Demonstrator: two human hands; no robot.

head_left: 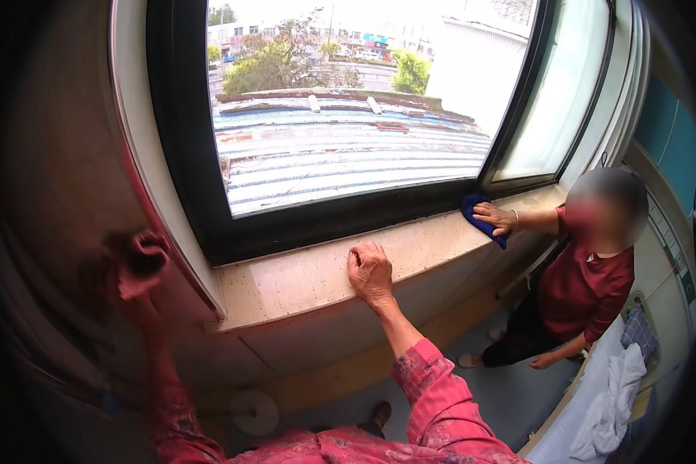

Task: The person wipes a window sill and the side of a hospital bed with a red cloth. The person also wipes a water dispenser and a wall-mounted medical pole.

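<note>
My right hand rests on the pale stone windowsill, its fingers curled under; nothing shows in it. At the far left, my left hand is raised beside the wall, dim and blurred, with a reddish cloth at its fingers. The dark window frame rises behind the sill. Farther right, another person's hand presses a dark blue cloth onto the sill next to the frame.
Another person in a dark red top stands at the right. A bed with white bedding and a checked pillow lies at lower right. A round pale object is low below the sill. A curtain hangs at upper right.
</note>
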